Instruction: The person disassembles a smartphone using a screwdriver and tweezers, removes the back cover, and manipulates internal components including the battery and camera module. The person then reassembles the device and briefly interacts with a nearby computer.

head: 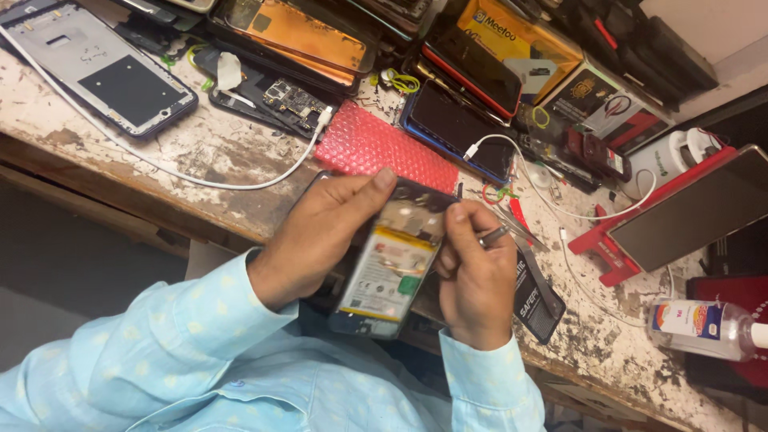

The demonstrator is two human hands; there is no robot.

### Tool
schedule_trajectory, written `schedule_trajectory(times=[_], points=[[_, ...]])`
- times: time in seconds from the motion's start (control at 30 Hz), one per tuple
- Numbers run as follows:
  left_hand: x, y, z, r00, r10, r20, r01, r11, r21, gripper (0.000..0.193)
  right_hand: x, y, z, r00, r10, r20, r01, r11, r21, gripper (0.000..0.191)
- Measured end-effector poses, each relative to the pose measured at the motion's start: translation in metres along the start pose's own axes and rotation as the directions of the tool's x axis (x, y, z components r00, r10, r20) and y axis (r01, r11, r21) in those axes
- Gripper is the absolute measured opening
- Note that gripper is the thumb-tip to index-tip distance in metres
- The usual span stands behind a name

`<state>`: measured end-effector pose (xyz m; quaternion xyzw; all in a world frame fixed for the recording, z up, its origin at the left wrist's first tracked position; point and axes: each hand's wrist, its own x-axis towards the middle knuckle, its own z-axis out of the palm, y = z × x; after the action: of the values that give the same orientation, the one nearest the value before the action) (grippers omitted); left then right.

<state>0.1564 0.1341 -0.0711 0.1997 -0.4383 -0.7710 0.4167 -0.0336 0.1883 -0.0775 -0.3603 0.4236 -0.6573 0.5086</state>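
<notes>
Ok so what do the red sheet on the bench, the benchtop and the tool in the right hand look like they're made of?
Red sheet: likely plastic bubble wrap, going by its regular dimpled texture. Benchtop: probably painted wood, since the white coat is flaking to brown patches. Tool in the right hand: seemingly bare metal, grey with a shine; its tip is too small to judge.
</notes>
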Motion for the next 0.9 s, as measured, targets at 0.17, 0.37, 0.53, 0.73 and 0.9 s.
schedule_trajectory(times=[0.17, 0.37, 0.53, 0.73, 0.9], points=[[-0.014, 0.0, 0.008, 0.997, 0.072, -0.02, -0.068, 0.985, 0.16, 0.047, 0.013, -0.003, -0.011, 0.993, 0.016, -0.118, -0.004, 0.995, 0.101, 0.012], [-0.022, 0.0, 0.012, 0.991, 0.114, -0.065, -0.089, 0.948, 0.305, 0.037, 0.016, 0.009, -0.018, 0.999, 0.004, -0.05, 0.004, 0.984, 0.176, 0.016], [-0.026, 0.004, 0.016, 0.979, 0.17, -0.112, -0.097, 0.874, 0.476, 0.032, 0.015, 0.014, -0.018, 0.998, 0.012, -0.056, 0.0, 0.977, 0.212, 0.014], [-0.028, 0.002, 0.013, 0.981, 0.159, -0.107, -0.103, 0.909, 0.404, 0.032, 0.013, 0.015, -0.015, 0.999, 0.012, -0.052, -0.001, 0.978, 0.209, 0.015], [-0.026, -0.009, 0.008, 0.995, 0.098, -0.028, -0.088, 0.966, 0.242, 0.035, 0.012, 0.014, -0.017, 0.999, -0.009, -0.038, 0.016, 0.98, 0.199, 0.017]])
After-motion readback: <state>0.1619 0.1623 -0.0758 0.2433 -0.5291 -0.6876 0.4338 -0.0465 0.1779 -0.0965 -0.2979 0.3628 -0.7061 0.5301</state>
